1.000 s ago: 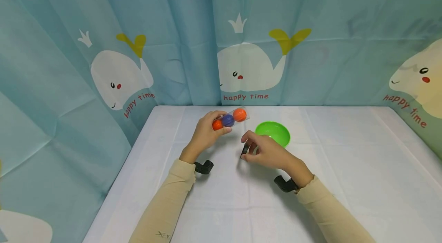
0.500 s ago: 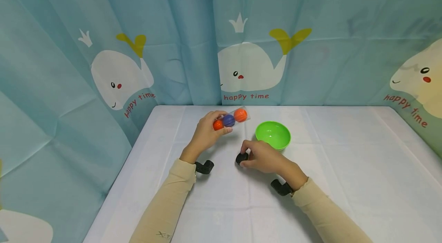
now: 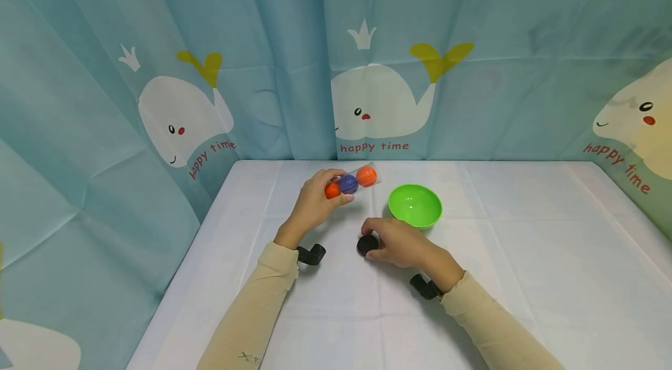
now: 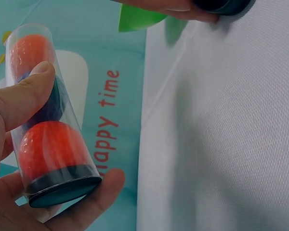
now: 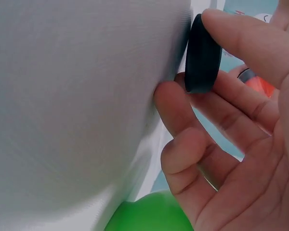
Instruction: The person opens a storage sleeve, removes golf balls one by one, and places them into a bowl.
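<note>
My left hand [image 3: 314, 199] grips a clear plastic tube [image 4: 62, 103] above the table. Inside it sit two orange balls with a blue ball [image 3: 349, 184] between them. A black cap [image 4: 65, 185] closes the tube's end nearest the camera in the left wrist view. My right hand [image 3: 401, 241] pinches a round black lid [image 3: 367, 245] between thumb and fingers, low over the tabletop; in the right wrist view that lid [image 5: 202, 55] is seen edge-on, close to the cloth. The tube's far end looks uncapped in the head view.
A green bowl [image 3: 416, 205] stands just behind the right hand. White cloth covers the table [image 3: 525, 253]. A blue curtain [image 3: 294, 66] with whale prints hangs along the back and left edges.
My right hand has come down and slightly nearer the body with the black lid, which now lies flat rather than on edge. The left hand and tube have hardly moved.
</note>
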`<action>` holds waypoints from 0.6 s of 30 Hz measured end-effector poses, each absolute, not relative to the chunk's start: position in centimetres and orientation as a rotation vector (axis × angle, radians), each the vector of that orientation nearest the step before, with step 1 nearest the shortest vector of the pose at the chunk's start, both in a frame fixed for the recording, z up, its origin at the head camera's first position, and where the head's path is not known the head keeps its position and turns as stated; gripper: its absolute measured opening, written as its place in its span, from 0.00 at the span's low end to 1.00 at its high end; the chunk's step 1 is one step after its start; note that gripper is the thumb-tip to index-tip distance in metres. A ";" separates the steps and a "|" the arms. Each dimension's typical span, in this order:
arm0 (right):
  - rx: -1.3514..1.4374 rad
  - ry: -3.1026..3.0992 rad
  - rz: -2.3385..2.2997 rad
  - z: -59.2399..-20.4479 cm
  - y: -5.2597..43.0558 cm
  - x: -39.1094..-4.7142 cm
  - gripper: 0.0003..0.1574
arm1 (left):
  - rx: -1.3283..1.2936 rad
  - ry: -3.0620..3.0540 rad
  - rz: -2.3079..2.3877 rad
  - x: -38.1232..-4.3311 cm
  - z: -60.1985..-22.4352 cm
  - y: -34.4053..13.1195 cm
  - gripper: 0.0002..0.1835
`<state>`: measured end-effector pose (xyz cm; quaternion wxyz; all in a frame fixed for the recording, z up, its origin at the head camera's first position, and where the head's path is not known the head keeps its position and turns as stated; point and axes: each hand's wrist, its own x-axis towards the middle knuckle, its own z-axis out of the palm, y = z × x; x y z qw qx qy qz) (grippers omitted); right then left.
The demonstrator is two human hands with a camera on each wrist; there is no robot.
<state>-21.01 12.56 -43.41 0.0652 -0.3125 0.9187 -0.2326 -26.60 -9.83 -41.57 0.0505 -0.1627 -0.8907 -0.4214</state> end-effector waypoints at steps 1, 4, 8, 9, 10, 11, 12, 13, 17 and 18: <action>-0.947 2.779 -0.691 -43.4 12.5 -21.0 0.24 | -0.497 -2.713 -1.280 -26.6 -41.6 -9.8 0.27; -0.959 2.801 -0.659 -43.4 12.4 -20.9 0.25 | -0.502 -2.718 -1.267 -26.6 -41.6 -9.8 0.27; -0.971 2.812 -0.623 -43.1 12.4 -20.7 0.26 | -0.509 -2.721 -1.236 -26.6 -41.6 -9.8 0.26; -0.973 2.810 -0.624 -43.0 12.4 -20.7 0.26 | -0.511 -2.722 -1.228 -26.6 -41.6 -9.8 0.26; -0.973 2.809 -0.630 -42.8 12.4 -20.6 0.26 | -0.513 -2.724 -1.217 -26.6 -41.6 -9.8 0.26; -0.970 2.805 -0.646 -42.6 12.5 -20.6 0.26 | -0.516 -2.725 -1.205 -26.6 -41.6 -9.8 0.26; -0.968 2.801 -0.666 -42.3 12.6 -20.6 0.25 | -0.520 -2.726 -1.194 -26.6 -41.7 -9.8 0.26; -0.964 2.799 -0.690 -42.0 12.7 -20.6 0.25 | -0.524 -2.727 -1.186 -26.6 -41.7 -9.7 0.26; -0.963 2.805 -0.819 -40.8 13.6 -21.0 0.21 | -0.538 -2.734 -1.151 -26.5 -41.6 -9.6 0.27; -0.956 2.811 -0.854 -40.6 13.9 -21.2 0.20 | -0.541 -2.737 -1.142 -26.5 -41.6 -9.5 0.26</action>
